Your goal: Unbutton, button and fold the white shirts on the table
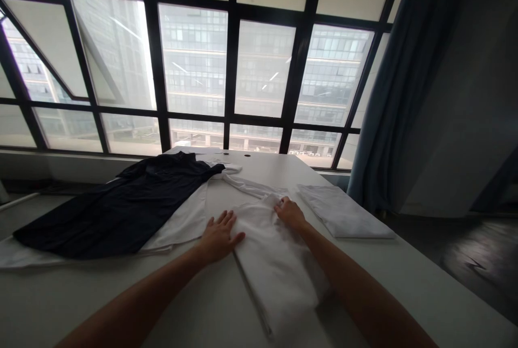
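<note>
A white shirt lies partly folded on the white table in front of me, one sleeve stretching away toward the far left. My left hand rests flat, fingers spread, at the shirt's left edge. Near the collar end, my right hand has its fingers curled closed on the white cloth. My right forearm passes over the shirt's right side, which is blurred and partly hidden.
The white table runs toward a large window. Left of the shirt, a dark navy shirt is spread over white garments. A folded white garment lies near the table's right edge. A blue curtain hangs beyond.
</note>
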{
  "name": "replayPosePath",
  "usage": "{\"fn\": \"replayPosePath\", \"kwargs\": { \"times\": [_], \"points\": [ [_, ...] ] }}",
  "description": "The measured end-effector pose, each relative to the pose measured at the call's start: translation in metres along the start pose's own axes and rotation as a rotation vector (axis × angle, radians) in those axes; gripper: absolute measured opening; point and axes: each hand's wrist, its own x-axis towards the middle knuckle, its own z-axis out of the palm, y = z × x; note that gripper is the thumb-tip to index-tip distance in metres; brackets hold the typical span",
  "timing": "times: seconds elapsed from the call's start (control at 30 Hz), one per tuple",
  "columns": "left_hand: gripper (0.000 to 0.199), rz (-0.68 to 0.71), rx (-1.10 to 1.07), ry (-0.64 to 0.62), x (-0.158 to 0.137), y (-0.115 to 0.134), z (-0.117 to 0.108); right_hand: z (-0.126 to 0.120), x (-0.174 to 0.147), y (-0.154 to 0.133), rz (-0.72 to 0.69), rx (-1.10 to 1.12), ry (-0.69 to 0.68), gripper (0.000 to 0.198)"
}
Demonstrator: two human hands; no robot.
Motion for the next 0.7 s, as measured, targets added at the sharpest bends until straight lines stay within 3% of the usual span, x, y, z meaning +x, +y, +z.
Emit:
{"fn": "replayPosePath", "kwargs": {
  "times": [0.17,0.27,0.33,0.47,0.7],
  "points": [
    [0.081,-0.047,-0.018,-0.045,0.005,-0.011,0.008,-0.01,0.005,0.012,0.142,-0.074,-0.238,0.068],
    [0.082,-0.074,-0.011,-0.032,0.005,-0.012,0.012,-0.016,0.003,0.019,0.113,-0.097,-0.278,0.063],
    [0.082,-0.1,-0.009,-0.02,0.005,-0.012,0.013,-0.02,0.0,0.021,0.053,-0.107,-0.226,0.053],
    [0.077,-0.117,0.016,-0.03,0.004,-0.011,0.012,-0.041,0.001,0.024,-0.02,-0.13,0.012,0.042],
    [0.071,-0.111,0.036,-0.048,0.002,-0.008,0.007,-0.112,0.025,0.033,-0.13,-0.09,0.244,0.041]
  ]
}}
